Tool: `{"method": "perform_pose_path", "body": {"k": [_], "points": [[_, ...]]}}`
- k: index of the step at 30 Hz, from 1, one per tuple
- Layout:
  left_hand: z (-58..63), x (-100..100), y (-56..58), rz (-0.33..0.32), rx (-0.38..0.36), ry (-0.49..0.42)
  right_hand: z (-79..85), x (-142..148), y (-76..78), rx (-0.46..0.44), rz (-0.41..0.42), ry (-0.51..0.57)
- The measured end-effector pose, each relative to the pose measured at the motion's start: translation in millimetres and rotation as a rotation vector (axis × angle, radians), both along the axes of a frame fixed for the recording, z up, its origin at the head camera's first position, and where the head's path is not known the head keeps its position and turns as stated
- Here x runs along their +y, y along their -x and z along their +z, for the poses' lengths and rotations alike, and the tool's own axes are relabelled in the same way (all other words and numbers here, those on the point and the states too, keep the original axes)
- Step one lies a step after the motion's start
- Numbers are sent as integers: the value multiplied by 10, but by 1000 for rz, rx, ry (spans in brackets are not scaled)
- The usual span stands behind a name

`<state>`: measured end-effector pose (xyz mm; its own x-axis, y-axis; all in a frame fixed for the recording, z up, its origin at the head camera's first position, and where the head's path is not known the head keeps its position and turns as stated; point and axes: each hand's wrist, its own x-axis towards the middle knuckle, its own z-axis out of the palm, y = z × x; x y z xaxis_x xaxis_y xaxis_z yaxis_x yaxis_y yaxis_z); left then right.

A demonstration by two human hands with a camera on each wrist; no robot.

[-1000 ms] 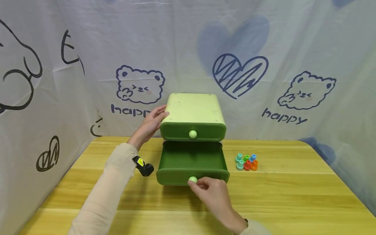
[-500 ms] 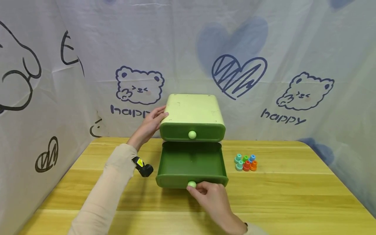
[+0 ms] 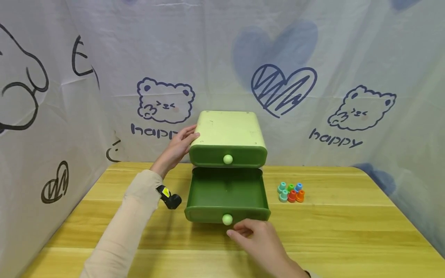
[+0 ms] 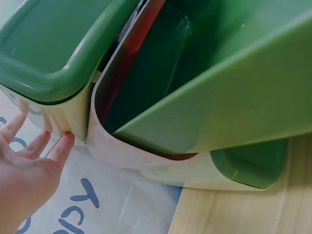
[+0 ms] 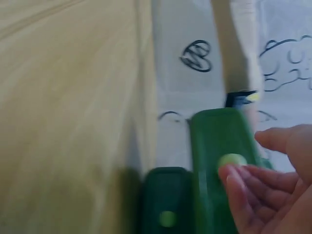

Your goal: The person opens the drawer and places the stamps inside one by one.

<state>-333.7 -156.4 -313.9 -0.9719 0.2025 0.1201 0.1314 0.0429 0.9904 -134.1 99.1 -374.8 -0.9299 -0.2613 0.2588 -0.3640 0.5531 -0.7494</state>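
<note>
A cream drawer cabinet (image 3: 227,129) with green drawers stands at the back middle of the table. Its middle drawer (image 3: 205,215) is pulled out, with nothing lying inside. My left hand (image 3: 175,148) lies against the cabinet's upper left side; in the left wrist view its extended fingertips (image 4: 63,139) touch the cream wall. Just below and right of the pale green drawer knob (image 3: 227,219) is my right hand (image 3: 260,239), thumb and fingers apart and holding nothing. The right wrist view has these fingers around the knob's height, beside the drawer front (image 5: 209,141).
Several small coloured pegs (image 3: 291,193) sit in a cluster on the wooden table (image 3: 347,224), right of the cabinet. A lower drawer (image 5: 168,195) is closed beneath the pulled-out one. A printed cloth (image 3: 222,58) hangs close behind the table.
The middle drawer came out a little further toward me, then stopped. My right hand let go of the knob and moved slightly down and right. My left hand stayed in place.
</note>
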Motion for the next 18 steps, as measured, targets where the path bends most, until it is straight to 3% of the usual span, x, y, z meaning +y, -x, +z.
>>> {"method": "perform_pose_path", "body": {"k": [2,6,8,10,18], "points": [[3,-1,-6,0,0,5,62,41,-28,83,8,54],[9,-13,-14,4,-4,11,149,173,15,351,25,137],[11,-16,-18,3,-7,11,183,267,75,407,14,154],[12,-13,-20,1,-9,10,223,366,144,393,-31,158],[-1,0,1,14,-5,10,280,816,459,179,-227,99]]}}
